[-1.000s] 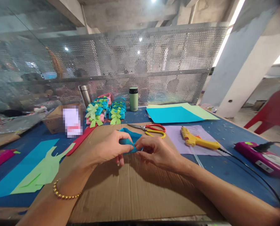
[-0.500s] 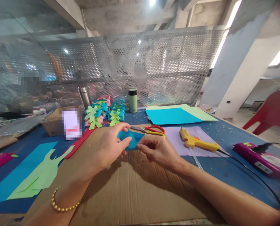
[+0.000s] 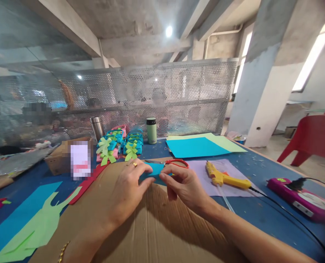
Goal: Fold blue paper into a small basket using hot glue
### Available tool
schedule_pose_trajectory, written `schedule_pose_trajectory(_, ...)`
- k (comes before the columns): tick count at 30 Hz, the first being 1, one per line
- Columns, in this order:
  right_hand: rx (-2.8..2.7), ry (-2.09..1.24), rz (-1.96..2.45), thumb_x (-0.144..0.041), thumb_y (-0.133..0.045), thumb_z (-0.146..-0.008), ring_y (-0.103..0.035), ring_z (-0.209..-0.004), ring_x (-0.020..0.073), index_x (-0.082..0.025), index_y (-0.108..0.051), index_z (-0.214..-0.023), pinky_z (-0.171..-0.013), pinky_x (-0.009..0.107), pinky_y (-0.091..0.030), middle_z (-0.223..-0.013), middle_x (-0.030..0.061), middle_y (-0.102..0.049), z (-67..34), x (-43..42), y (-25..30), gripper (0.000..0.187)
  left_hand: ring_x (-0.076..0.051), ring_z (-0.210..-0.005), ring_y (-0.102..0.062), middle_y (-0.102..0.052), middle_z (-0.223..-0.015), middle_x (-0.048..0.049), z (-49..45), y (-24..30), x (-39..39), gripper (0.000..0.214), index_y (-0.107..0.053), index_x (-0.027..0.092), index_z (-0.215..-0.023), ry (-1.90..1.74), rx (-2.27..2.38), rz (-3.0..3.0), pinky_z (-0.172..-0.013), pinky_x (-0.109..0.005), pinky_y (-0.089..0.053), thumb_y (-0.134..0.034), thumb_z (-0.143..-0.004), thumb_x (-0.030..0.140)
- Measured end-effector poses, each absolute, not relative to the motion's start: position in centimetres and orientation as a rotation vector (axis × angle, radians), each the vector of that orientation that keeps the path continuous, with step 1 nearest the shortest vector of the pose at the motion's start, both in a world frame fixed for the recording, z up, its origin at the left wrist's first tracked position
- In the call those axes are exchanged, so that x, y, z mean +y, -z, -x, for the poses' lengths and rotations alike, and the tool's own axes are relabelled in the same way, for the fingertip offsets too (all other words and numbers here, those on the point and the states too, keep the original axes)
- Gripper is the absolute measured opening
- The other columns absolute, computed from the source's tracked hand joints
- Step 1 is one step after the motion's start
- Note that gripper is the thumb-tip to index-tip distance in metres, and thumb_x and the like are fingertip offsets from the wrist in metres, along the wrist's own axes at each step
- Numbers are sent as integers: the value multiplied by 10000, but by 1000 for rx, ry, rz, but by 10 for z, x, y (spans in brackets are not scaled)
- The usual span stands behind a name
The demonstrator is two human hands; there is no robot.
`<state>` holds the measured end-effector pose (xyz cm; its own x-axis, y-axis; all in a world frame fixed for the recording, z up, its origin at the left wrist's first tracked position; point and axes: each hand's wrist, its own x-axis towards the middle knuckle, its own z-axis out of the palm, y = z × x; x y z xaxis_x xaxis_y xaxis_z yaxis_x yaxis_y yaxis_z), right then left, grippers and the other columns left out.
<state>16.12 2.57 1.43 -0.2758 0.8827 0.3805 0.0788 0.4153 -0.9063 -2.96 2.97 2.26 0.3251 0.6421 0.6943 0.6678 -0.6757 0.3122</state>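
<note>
Presently, my left grip [image 3: 131, 187] and right grip [image 3: 184, 185] both clamp a thin bright-blue sheet [image 3: 155, 169] over flat brown cardboard [image 3: 146, 230].

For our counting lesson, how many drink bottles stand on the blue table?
2: a silver metal cylindrical bottle at the back left, and a pale green cylindrical bottle near the back centre. Others may be hidden.
</note>
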Motion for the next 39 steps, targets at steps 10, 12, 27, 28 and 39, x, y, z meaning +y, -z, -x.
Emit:
schedule_pose_trajectory(10,-1741,-850,903,-456,-629,-903,-428,-480,82,-182,-672,-791,-450,223,-315,-572,-51,-472,-164,28,-12,299,-191,-845,-592,-595,-840,1,25,-17,27,162,-554,209,-807,1323,-1186,2499,-705,-299,-431,-616,-888,83)
schedule_pose_trajectory(12,-1742,-817,936,-427,-629,-896,-422,-528,90,-180,-670,-750,-481,232,-307,-604,-35,-489,-164,28,-14,290,-192,-853,-585,-587,-845,-3,24,-16,26,156,-556,206,-824,1336,-1110,2487,-717,-302,-431,-609,-901,80)
schedule_pose_trajectory(27,-1627,-1124,992,-401,-684,-762,-318,-556,91,-174,-607,-692,-501,249,-202,-600,-47,-409,-164,26,-20,250,-195,-908,-561,-575,-897,-27,21,-11,23,139,-566,197,-918,1301,-906,2506,-786,-330,-457,-512,-977,84)
schedule_pose_trajectory(28,-1619,-1133,1006,-399,-681,-760,-321,-549,91,-176,-606,-693,-497,250,-201,-589,-50,-407,-164,24,-21,245,-195,-901,-560,-574,-891,-29,21,-12,23,141,-571,195,-923,1292,-895,2503,-783,-333,-458,-498,-986,92)
schedule_pose_trajectory(39,-1544,-1208,1031,-397,-690,-713,-290,-513,82,-172,-618,-651,-497,268,-181,-543,-62,-384,-163,22,-26,245,-199,-933,-570,-591,-921,-35,21,-13,22,136,-586,188,-942,1322,-903,2540,-808,-331,-459,-531,-961,64)
